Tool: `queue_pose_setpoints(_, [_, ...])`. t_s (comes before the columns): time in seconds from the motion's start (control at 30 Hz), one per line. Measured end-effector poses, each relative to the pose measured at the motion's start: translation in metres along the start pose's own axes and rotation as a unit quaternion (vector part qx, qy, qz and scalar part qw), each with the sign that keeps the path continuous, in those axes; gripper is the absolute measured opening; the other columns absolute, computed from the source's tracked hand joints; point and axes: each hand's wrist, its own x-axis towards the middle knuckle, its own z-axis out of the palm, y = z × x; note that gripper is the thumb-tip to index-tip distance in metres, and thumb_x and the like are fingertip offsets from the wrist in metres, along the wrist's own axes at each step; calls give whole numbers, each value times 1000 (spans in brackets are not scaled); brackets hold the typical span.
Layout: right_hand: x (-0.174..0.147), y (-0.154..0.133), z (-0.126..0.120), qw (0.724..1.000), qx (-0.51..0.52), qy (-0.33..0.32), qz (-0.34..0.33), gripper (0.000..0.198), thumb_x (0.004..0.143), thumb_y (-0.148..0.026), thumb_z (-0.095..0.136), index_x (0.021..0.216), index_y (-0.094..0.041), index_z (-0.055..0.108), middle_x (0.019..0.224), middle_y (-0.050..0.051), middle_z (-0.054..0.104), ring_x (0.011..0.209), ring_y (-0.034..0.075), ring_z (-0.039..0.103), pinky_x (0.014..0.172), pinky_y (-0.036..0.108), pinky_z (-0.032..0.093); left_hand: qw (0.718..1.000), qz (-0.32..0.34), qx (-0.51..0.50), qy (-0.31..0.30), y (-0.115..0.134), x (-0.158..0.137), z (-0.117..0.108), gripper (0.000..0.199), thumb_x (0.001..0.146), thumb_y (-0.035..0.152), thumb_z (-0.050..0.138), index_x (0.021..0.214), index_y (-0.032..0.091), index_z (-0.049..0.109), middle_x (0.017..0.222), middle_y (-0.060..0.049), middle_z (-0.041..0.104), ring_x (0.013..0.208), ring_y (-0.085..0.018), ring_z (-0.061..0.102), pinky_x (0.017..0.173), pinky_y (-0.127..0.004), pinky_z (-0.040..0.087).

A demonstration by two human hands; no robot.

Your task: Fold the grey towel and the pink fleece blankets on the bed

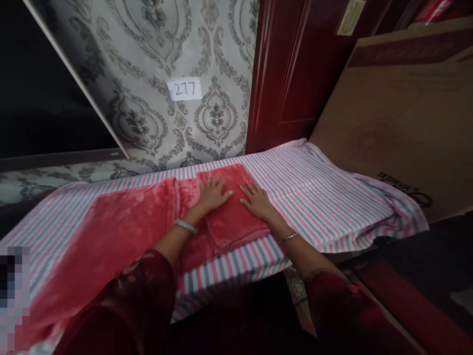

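A red plush blanket (125, 217) lies across a table, with its right end folded over into a smaller layered rectangle. My left hand (213, 194) rests palm down on the left part of that folded end, fingers spread. On its right side lies my right hand (257, 201), also flat, with fingers apart and pointing up and left. Both palms touch the plush surface and neither grips it. To the left, the blanket's wider part reaches the lower left, and a raised fold runs between the two sections.
A striped pink, grey and white cloth (306, 190) covers the table. Behind it are patterned wallpaper (218, 113) with a paper label (185, 89) reading 277, and a dark red door (284, 74). A large cardboard box (402, 118) stands right; a dark screen (48, 88) is left.
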Motion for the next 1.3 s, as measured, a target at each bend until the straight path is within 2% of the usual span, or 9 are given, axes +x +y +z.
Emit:
queue_pose_setpoints(0.1, [-1,0,2,1000,1,2,0,63,104,-56,32,160,-29,28,168,5,18,153,32,13,117,57,25,998,69,13,4,8,-40,17,79,93,64,44,158,23,30,167,-16,23,155,-37,13,123,-58,9])
queue_pose_setpoints(0.2, [-2,0,2,1000,2,3,4,62,104,-55,33,160,-29,28,168,4,18,153,32,13,117,58,26,996,86,26,22,9,-62,31,80,92,64,47,159,23,29,167,-17,21,155,-38,11,123,-60,7])
queue_pose_setpoints(0.6, [-4,6,14,999,-22,38,-15,61,103,-53,31,158,-27,33,167,6,24,151,32,20,114,56,33,995,97,-5,-2,7,-82,34,74,95,57,47,158,23,31,166,-15,25,155,-34,16,124,-57,12])
queue_pose_setpoints(0.7, [-2,9,20,998,-30,52,-20,61,102,-53,30,158,-29,35,166,6,26,150,32,23,113,58,34,988,146,-39,-32,-5,-100,32,65,93,54,52,152,27,43,164,-12,31,153,-31,25,123,-52,20])
queue_pose_setpoints(0.8, [0,11,24,998,-29,52,-25,61,102,-54,30,157,-29,36,165,7,27,149,33,25,112,58,35,969,211,-120,-36,-24,-108,17,50,94,46,54,142,30,57,154,-6,49,143,-24,44,118,-37,34])
queue_pose_setpoints(0.87, [1,11,24,998,-25,50,-23,61,102,-54,30,157,-29,37,165,6,28,149,33,26,112,58,36,977,159,-139,-9,-41,-105,0,41,96,37,54,135,31,62,145,-1,59,134,-17,53,112,-27,39])
queue_pose_setpoints(0.93, [1,9,23,998,-22,48,-17,60,102,-54,31,156,-28,38,165,6,28,149,32,26,112,56,36,993,39,-107,31,-61,-96,-18,40,95,30,55,134,28,63,141,-1,62,131,-15,55,110,-22,39])
queue_pose_setpoints(1.1, [0,6,21,999,-16,47,-12,60,102,-53,33,156,-28,38,165,6,29,149,31,27,114,55,35,978,-184,-28,91,-113,-73,-46,43,94,30,51,129,7,61,135,-22,62,129,-29,56,107,-36,44])
queue_pose_setpoints(1.3, [1,7,24,998,-12,59,-15,59,102,-53,33,155,-29,40,164,6,31,149,31,27,114,56,34,962,-264,-19,59,-131,-58,-40,33,87,35,60,109,13,70,122,-19,70,115,-31,66,91,-35,51])
